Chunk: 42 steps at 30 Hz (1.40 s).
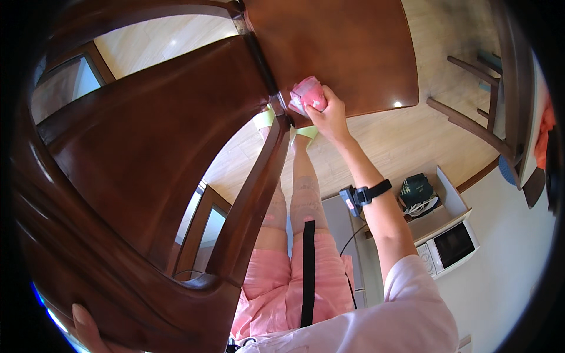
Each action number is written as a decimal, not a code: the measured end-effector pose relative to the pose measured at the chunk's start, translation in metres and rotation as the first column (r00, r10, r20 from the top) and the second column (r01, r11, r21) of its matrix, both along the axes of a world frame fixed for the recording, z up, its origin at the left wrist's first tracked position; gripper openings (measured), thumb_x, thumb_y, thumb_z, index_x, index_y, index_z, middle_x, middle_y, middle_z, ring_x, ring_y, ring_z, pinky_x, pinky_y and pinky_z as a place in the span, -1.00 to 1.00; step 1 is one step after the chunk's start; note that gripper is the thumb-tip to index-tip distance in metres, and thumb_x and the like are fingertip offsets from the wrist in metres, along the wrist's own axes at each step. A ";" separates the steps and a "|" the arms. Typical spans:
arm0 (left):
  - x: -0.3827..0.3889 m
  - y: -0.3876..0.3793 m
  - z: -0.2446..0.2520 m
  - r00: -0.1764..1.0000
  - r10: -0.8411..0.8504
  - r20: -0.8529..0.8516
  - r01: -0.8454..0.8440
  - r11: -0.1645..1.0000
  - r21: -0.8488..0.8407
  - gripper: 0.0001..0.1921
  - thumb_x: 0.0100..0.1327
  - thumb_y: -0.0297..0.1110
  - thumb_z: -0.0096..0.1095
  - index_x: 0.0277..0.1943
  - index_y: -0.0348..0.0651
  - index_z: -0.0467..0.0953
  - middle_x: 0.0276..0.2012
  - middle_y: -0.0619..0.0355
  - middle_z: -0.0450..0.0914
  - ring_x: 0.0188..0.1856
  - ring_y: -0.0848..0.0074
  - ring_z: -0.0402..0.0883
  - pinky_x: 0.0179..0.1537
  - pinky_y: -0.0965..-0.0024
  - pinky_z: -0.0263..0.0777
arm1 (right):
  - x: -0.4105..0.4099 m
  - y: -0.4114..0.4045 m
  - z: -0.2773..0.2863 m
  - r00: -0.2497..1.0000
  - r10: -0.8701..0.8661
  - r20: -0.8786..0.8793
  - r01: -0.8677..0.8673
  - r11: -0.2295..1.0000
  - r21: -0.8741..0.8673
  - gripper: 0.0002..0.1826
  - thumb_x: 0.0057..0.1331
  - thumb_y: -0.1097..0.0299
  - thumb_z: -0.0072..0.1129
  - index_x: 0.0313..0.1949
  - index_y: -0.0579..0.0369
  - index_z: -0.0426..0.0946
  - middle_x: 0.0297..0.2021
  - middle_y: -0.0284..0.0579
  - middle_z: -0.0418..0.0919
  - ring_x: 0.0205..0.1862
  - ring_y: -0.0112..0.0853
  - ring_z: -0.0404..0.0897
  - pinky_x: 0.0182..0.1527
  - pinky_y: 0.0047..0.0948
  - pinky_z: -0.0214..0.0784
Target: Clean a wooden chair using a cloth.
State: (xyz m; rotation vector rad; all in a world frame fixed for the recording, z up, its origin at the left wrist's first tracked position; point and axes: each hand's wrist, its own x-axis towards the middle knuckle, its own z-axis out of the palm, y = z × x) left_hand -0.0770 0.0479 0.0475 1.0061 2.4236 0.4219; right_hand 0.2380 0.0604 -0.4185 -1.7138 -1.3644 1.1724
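A dark reddish-brown wooden chair [145, 114] fills the left and upper part of the head view, its curved back close to the camera. My right hand [329, 112] grips a folded pink cloth [310, 93] with white marks, held at the corner of the wooden seat [353, 53] where the seat joins the back. At the lower left edge my left hand [88, 328] lies against the chair's top rail [128, 304]. Only a finger and part of that hand show; the rest is hidden or cut off.
Below the seat, green slippers [305, 131] stand on the light wood floor [379, 137]. A dark wooden chair [472, 128] is at the right. A white microwave [452, 247] and a cubby with a dark green bag [416, 189] stand lower right. A cable hangs from a device strapped to my right forearm.
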 end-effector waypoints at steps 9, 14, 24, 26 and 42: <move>-0.014 0.005 -0.013 0.999 -0.023 0.027 0.023 1.000 0.019 -0.14 0.42 0.12 0.17 0.56 -0.23 0.03 0.49 -0.29 0.15 0.43 -0.10 0.30 0.38 -0.27 0.18 | -0.069 0.124 -0.003 0.981 0.089 0.170 -0.083 0.996 -0.041 -0.52 0.21 0.10 0.33 0.04 0.04 0.47 -0.02 0.16 0.65 0.06 0.08 0.62 0.05 -0.08 0.48; -0.024 0.010 -0.018 0.999 -0.028 0.039 0.027 0.999 0.025 -0.14 0.42 0.12 0.17 0.56 -0.23 0.04 0.49 -0.28 0.16 0.43 -0.10 0.30 0.38 -0.26 0.19 | -0.089 0.175 -0.014 0.991 0.102 0.088 -0.078 0.968 -0.238 -0.58 0.29 0.06 0.19 0.04 0.01 0.54 0.09 0.13 0.62 0.09 0.11 0.61 0.14 -0.02 0.45; -0.035 0.021 -0.026 0.997 -0.058 0.059 0.056 0.998 0.033 -0.15 0.41 0.12 0.18 0.55 -0.22 0.05 0.48 -0.26 0.17 0.43 -0.10 0.30 0.38 -0.25 0.20 | -0.109 0.161 -0.022 0.800 0.316 0.510 -0.296 0.947 -0.122 -0.80 0.40 0.27 0.03 -0.10 -0.12 0.64 -0.15 0.08 0.67 -0.13 -0.01 0.71 -0.07 -0.02 0.55; -0.036 0.025 -0.030 0.995 -0.069 0.074 0.066 0.997 0.039 -0.15 0.41 0.12 0.18 0.55 -0.22 0.05 0.48 -0.26 0.17 0.43 -0.09 0.30 0.38 -0.25 0.20 | -0.097 0.150 -0.028 0.787 0.337 0.517 -0.327 0.938 -0.114 -0.78 0.41 0.30 -0.01 -0.11 -0.12 0.65 -0.18 0.07 0.69 -0.17 0.00 0.72 -0.10 -0.02 0.56; -0.046 0.055 -0.044 0.986 -0.156 0.058 0.153 0.987 0.047 -0.16 0.40 0.12 0.19 0.54 -0.20 0.07 0.48 -0.23 0.19 0.44 -0.09 0.31 0.39 -0.23 0.21 | -0.107 0.195 -0.018 0.948 0.166 0.270 -0.140 0.984 -0.113 -0.86 0.33 0.23 0.13 -0.16 -0.09 0.54 -0.26 -0.03 0.72 -0.14 0.02 0.69 -0.08 0.00 0.50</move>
